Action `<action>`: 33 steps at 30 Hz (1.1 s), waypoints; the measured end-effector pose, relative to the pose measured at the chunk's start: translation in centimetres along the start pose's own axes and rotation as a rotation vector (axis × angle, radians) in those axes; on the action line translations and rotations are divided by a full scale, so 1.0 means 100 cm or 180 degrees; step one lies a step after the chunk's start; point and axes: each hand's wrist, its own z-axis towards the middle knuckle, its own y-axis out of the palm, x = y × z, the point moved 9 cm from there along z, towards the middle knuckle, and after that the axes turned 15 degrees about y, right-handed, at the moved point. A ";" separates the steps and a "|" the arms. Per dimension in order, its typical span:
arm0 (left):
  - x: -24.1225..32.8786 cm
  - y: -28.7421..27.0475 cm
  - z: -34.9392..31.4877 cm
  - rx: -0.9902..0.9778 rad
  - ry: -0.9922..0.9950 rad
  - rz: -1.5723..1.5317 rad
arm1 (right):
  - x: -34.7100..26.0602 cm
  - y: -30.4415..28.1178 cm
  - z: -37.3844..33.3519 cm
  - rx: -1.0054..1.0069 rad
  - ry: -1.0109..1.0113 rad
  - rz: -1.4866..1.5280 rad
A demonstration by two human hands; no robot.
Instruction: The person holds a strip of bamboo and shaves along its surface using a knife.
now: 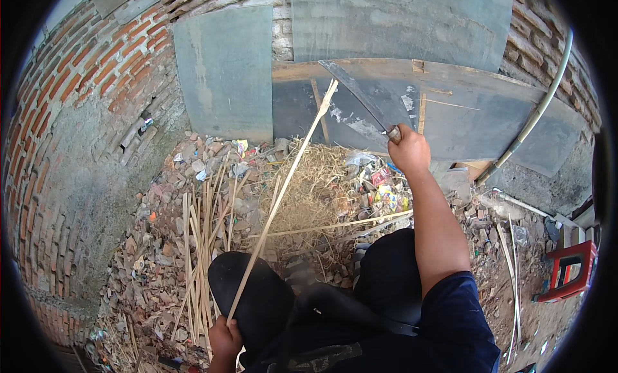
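Observation:
My left hand (225,338), low in the view beside my left knee, is closed round the lower end of a long pale bamboo strip (281,200). The strip slants up and away to the right, and its far end looks split and frayed. My right hand (409,148) is held out ahead, wrapped round the handle of a machete (360,96). Its long dark blade points up and to the left. Near the strip's far end the blade passes close by; whether they touch I cannot tell.
Several split bamboo strips (205,263) lie on the rubble at left. Shavings (309,180) and litter (385,196) cover the ground ahead. Dark boards (380,109) lean on the far wall, with a bamboo pole (528,122) at right. A red stool (570,273) stands far right; a brick wall (71,148) rises left.

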 end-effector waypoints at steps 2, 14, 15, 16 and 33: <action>0.000 -0.001 -0.002 0.0019 -0.0047 0.0099 | -0.002 -0.005 -0.002 -0.0017 0.0031 -0.0092; 0.001 -0.003 -0.008 0.0259 -0.0143 0.0712 | -0.002 -0.029 -0.004 -0.0137 0.0114 -0.0821; 0.000 -0.003 -0.009 0.0261 -0.0142 0.0712 | -0.002 -0.031 -0.004 -0.0135 0.0114 -0.0820; -0.001 -0.002 -0.009 0.0278 -0.0102 0.0724 | -0.001 -0.032 -0.004 -0.0135 0.0148 -0.0853; 0.004 -0.007 -0.010 0.0477 -0.0074 0.0650 | -0.005 -0.024 -0.008 -0.0364 -0.0331 -0.1342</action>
